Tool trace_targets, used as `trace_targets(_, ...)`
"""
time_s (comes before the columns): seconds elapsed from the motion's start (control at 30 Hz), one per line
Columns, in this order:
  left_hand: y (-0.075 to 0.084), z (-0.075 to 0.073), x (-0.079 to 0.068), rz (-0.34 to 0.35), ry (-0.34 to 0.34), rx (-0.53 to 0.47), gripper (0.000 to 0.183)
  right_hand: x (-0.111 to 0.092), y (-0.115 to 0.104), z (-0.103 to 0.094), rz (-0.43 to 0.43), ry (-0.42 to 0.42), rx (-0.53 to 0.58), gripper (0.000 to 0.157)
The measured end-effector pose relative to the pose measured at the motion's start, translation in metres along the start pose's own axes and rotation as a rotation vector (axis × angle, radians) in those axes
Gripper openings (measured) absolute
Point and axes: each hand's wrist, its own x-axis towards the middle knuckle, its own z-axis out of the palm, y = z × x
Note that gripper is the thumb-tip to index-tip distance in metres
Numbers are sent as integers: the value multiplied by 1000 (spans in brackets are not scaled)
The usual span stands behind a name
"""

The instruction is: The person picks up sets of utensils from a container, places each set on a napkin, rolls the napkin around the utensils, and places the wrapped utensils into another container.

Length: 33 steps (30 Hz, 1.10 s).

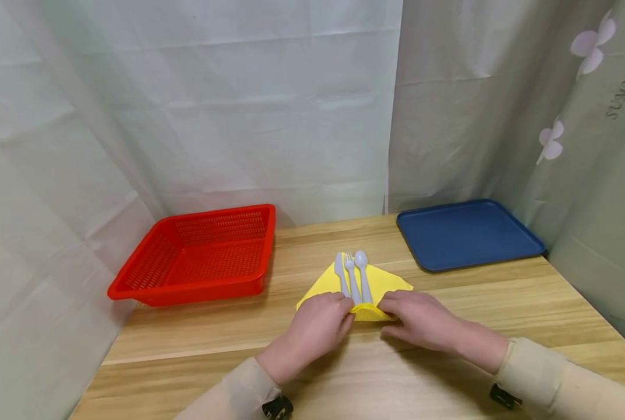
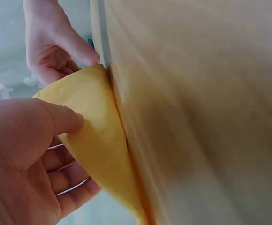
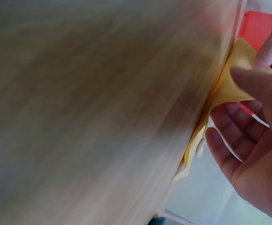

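A yellow napkin [image 1: 384, 281] lies on the wooden table with its near edge folded up. Side by side on it are a pale grey plastic knife [image 1: 339, 269], a fork [image 1: 350, 266] and a spoon [image 1: 362, 261]; the fold and fingers hide their handle ends. My left hand [image 1: 320, 322] pinches the folded edge near the handles, its thumb [image 2: 63, 118] on the near face and fingers behind. On the other side, my right hand [image 1: 422, 319] grips the same fold between thumb [image 3: 251, 82] and fingers.
At the back left stands a red perforated basket [image 1: 186, 291]. A dark blue tray [image 1: 464, 233] lies at the back right. Light curtains [image 1: 238, 116] hang close behind the table [image 1: 202, 356] and along both sides.
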Motion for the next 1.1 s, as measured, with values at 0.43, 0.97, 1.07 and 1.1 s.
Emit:
trace_targets(0.43, -16, 2, 20, -118, 28, -119, 22, 11, 9, -7, 169, 49, 52, 28)
trace_targets(0.97, -28, 15, 32, -227, 23, -126, 23, 22, 23, -6, 275, 2, 106, 18)
trace_targets(1.07, -29, 18, 33, -245, 8, -114, 18, 24, 24, -5, 289, -5, 102, 17)
trace_targets(1.1, -30, 19, 33, -251, 2, -112, 18, 24, 24, -5, 294, -8, 98, 17)
